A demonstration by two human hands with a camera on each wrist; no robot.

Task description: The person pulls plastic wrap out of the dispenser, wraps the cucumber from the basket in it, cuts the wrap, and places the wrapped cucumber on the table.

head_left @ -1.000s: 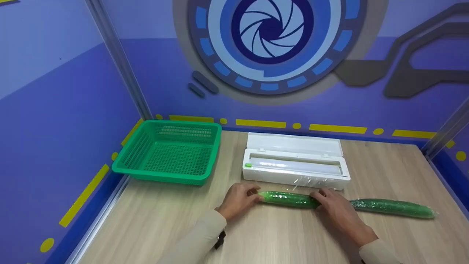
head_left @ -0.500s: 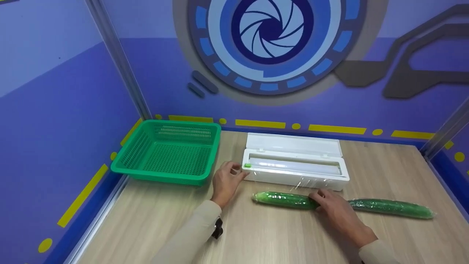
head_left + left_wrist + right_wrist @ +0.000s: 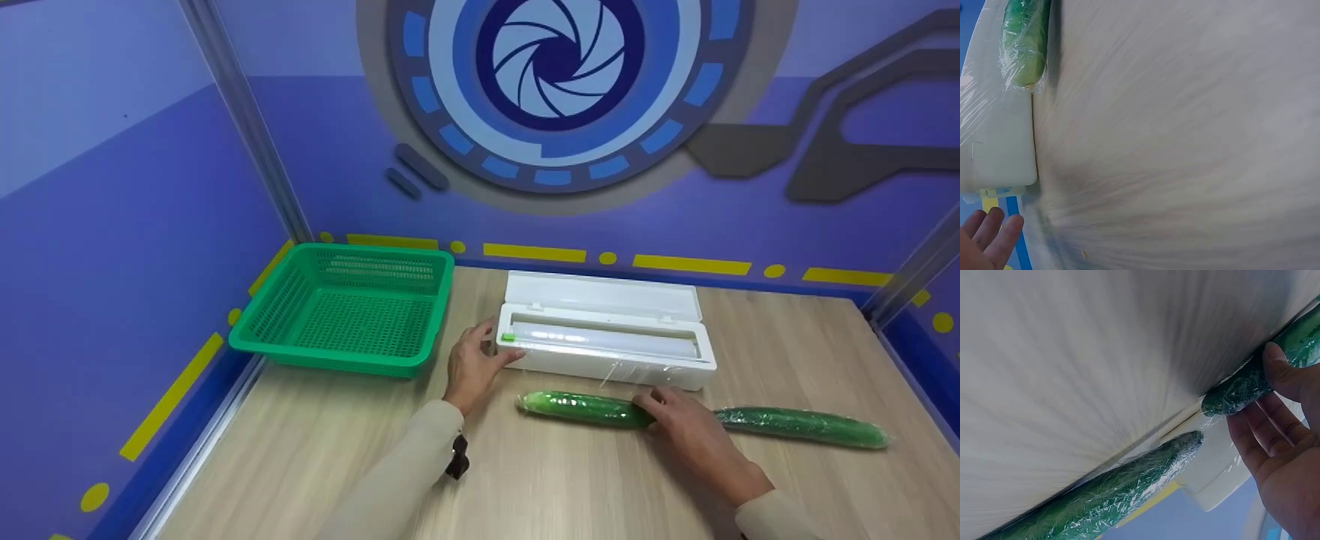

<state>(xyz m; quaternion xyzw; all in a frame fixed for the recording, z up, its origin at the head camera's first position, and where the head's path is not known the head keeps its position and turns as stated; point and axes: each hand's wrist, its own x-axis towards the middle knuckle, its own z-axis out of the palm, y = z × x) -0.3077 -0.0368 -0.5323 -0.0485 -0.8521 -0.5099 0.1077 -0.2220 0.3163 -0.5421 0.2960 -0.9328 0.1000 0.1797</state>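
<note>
My left hand (image 3: pixel 475 369) is at the near left corner of a white plastic-wrap box (image 3: pixel 607 358), its thumb over the front face and its fingers beside the end. In the left wrist view its fingers (image 3: pixel 999 239) reach out loosely past the box end. My right hand (image 3: pixel 694 435) grips the right end of a film-wrapped cucumber (image 3: pixel 581 406) between thumb and fingers; clear film stretches from the box toward this cucumber. A second wrapped cucumber (image 3: pixel 806 426) lies to the right, its near tip close to the first one in the right wrist view.
Inside the box sits a white roll (image 3: pixel 604 339), with a green slider (image 3: pixel 508 337) at the front left; the lid (image 3: pixel 600 294) is folded back. A green basket (image 3: pixel 330 360) stands at the back left. Purple panels wall the wooden table (image 3: pixel 570 487) behind and beside.
My left hand has let go of the cucumber's left end and moved up and left to the box's corner, where its thumb has come over the front. My right hand stays on the cucumber.
</note>
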